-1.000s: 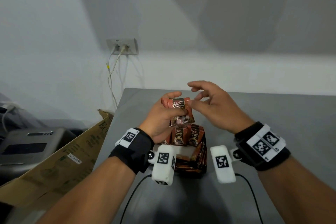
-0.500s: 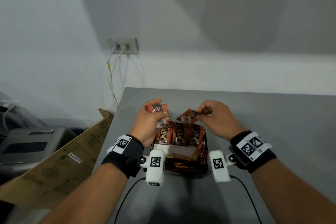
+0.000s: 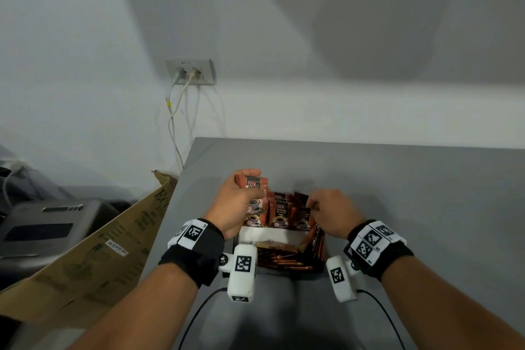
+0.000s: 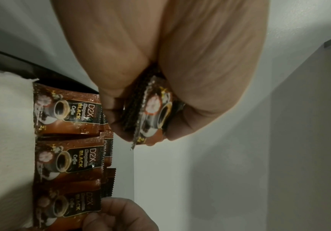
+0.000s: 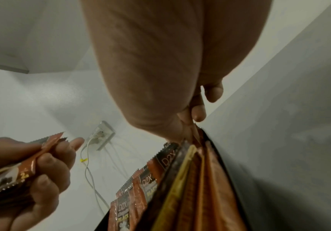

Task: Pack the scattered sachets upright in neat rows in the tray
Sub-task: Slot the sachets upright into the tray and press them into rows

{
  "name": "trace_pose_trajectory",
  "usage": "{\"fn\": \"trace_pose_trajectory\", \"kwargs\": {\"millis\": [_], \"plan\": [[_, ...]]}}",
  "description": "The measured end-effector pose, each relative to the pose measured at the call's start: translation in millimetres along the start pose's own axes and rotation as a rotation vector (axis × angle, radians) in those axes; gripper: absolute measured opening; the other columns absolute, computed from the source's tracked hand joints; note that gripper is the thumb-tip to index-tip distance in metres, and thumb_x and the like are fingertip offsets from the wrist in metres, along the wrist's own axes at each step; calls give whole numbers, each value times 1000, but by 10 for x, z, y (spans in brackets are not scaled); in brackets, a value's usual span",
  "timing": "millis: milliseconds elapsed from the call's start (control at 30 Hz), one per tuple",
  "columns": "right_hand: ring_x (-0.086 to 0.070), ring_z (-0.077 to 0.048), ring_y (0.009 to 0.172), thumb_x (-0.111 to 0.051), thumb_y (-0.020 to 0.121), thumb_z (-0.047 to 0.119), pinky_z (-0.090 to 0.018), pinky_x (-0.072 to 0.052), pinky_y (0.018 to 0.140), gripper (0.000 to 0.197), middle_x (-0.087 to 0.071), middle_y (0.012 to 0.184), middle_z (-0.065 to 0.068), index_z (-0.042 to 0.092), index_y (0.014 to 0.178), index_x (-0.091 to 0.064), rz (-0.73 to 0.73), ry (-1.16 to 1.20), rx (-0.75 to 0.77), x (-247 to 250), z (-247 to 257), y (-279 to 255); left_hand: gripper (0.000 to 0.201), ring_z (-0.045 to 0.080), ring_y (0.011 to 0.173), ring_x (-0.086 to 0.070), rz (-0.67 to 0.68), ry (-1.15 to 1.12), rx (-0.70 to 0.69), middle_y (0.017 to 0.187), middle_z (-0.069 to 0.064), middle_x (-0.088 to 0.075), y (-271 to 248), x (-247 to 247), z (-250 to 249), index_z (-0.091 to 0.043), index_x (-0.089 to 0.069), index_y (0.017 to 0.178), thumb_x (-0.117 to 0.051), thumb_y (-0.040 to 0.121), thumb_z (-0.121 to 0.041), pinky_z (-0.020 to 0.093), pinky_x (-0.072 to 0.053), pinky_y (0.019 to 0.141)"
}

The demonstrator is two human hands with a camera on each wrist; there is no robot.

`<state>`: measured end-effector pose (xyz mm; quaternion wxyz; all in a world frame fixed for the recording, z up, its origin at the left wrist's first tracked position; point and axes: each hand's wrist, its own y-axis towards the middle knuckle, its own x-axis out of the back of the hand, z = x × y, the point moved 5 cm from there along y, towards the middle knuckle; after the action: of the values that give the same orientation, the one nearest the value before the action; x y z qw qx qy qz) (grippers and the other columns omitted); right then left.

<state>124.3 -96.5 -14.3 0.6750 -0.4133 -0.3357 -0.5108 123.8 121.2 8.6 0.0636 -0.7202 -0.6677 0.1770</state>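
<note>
My left hand [image 3: 251,179] grips a small stack of brown D2X coffee sachets [image 3: 252,184] just above the far left of the black tray [image 3: 320,264]; the same stack [image 4: 152,112] shows in the left wrist view. A row of upright sachets [image 3: 279,212] stands behind a white paper liner [image 3: 272,236]. At the row's right end my right hand [image 3: 311,204] pinches the top of a sachet [image 4: 67,209]. More sachets [image 3: 284,254] are packed in the tray's near part.
The tray sits on a grey table [image 3: 397,193] near its left edge. A cardboard box [image 3: 99,250] leans beside that edge, with a grey device [image 3: 42,230] behind it. A wall socket [image 3: 190,72] with white cables is beyond. Black wrist-camera cables [image 3: 199,315] trail toward me.
Both hands have come down from above the tray. My right hand took one sachet from the left hand's stack and lowered it to the right end of the upright row.
</note>
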Motion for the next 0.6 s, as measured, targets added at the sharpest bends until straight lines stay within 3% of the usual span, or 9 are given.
{"fn": "trace_pose_trajectory", "kwargs": {"millis": [233,333,600], "plan": [[-65,-21,95,-56,90,9,-37,-56,87,28,-72,102,-4,18,108,-75,-73,-28,49,-1,17,-20,43,26,82,-66,24,-55,53,105,14,-67,-19,-35,11,-9,-59,123,-53,87,13,36,-55,68],[-61,-20,101,-59,94,15,-35,-51,92,21,-69,106,-2,18,107,-75,-116,-53,86,-1,26,-25,45,27,84,-65,16,-43,59,104,13,-66,-16,-27,30,-9,-59,123,-50,86,14,37,-54,70],[-54,-22,115,-54,97,18,-33,-43,97,25,-68,111,-1,20,112,-74,-129,-166,97,-6,-14,5,47,24,80,-68,6,-1,61,104,14,-68,9,-13,73,-7,-57,121,-51,83,18,37,-55,68]]}}
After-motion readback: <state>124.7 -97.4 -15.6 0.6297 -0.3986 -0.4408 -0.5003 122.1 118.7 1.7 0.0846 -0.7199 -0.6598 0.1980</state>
